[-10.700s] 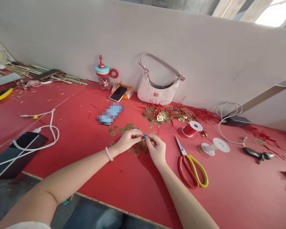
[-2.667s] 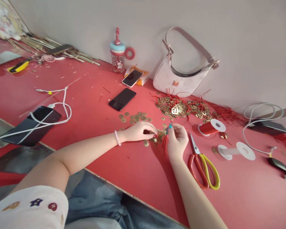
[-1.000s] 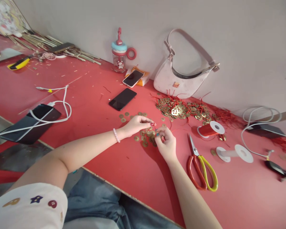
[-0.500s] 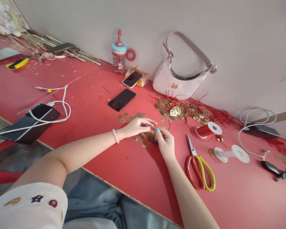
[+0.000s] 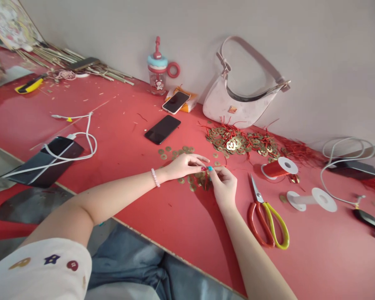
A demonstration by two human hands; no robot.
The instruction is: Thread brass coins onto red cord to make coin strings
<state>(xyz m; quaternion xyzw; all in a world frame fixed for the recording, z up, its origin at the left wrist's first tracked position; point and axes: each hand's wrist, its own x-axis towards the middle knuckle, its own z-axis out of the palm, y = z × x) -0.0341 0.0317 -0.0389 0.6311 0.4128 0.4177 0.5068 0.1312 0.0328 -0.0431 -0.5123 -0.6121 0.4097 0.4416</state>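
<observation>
My left hand [image 5: 187, 166] pinches a bit of red cord between thumb and fingertips, just above the red table [image 5: 175, 216]. My right hand [image 5: 224, 183] meets it there, thumb and forefinger closed on the same cord. The fingertips nearly touch and hide most of the cord. Beneath and around them lie loose brass coins [image 5: 192, 181] with holes in the middle. Behind the hands is a heap of coins tied with red cord [image 5: 237, 143]. Right of my right hand are scissors [image 5: 258, 200] with red and yellow handles, slightly apart, and a spool of red cord [image 5: 276, 168].
A bare white spool [image 5: 311, 200] lies beyond the scissors. Farther back are a black phone [image 5: 162, 129], another phone [image 5: 176, 102] on an orange packet, a cup [image 5: 158, 75] and a handbag [image 5: 237, 106]. White cable [image 5: 89, 129] loops at left; the table edge [image 5: 150, 243] runs close to me.
Both hands stay together at the cord, the right thumb now closer to the left fingertips. The whole view has shifted slightly, so the table items appear farther right.
</observation>
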